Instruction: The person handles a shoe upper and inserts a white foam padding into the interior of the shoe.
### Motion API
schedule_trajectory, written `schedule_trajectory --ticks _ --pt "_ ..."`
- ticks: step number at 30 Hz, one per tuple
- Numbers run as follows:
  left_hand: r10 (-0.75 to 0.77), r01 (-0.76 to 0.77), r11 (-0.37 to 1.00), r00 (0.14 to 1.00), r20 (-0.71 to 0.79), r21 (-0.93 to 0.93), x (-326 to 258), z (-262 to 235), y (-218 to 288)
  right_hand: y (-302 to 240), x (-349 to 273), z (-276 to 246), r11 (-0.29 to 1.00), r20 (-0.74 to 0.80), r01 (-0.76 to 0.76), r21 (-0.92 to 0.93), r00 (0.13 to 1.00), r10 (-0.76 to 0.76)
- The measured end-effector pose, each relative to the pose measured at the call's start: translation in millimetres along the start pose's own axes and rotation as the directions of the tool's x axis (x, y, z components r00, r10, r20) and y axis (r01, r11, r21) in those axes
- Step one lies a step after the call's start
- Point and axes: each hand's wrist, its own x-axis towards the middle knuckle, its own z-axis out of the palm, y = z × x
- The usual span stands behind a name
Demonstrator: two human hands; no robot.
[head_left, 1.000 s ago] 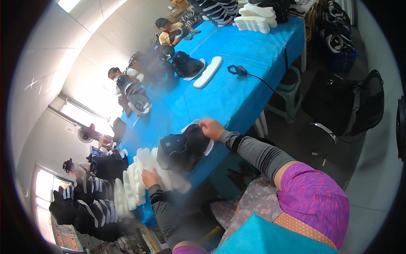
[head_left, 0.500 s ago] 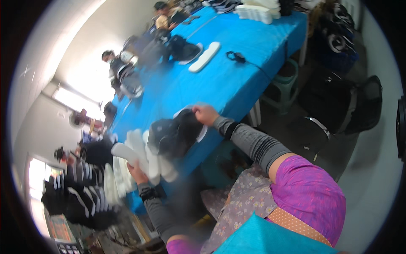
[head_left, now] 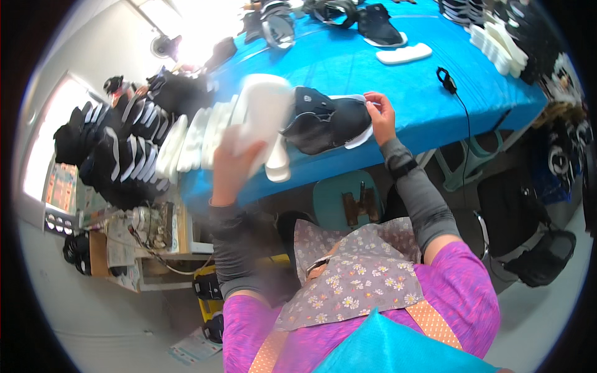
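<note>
Along the table, other soles crowd the left hand gripping a white sole; the right hand pinches a shoe.

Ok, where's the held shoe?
Head view, above centre: black shoe over the near edge of the blue table, between the right hand and the white sole in the left hand.

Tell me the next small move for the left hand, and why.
I'd bring the white sole in the left hand rightward to the white-edged end of the black shoe upper, probably to check the fit. The sole is in hand just left of the upper, and the right hand has hold of that edge, which should keep the upper steady.
</note>
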Motion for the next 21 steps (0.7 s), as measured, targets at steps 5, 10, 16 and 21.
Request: schedule_trajectory --ticks 5,10,16,21 --pt "0.110 -0.150 0.987 0.899 0.423 0.064 -29 16 25 -144 -50 43 0.920 0.641 -0.210 0.331 0.766 -0.056" --pt "0.378 -0.313 0.880 0.917 -0.128 0.356 -41 46 15 -161 -72 24 0.993 0.517 -0.081 -0.090 0.848 0.117" --pt "-0.489 0.220 0.388 0.873 0.003 -0.895 -72 84 -21 -177 -113 21 0.981 0.674 -0.090 0.172 0.737 -0.050" --pt "-0.396 0.079 0.624 0.889 -0.228 -0.777 -70 73 -3 -182 -110 10 0.981 0.750 -0.062 0.183 0.654 -0.098"
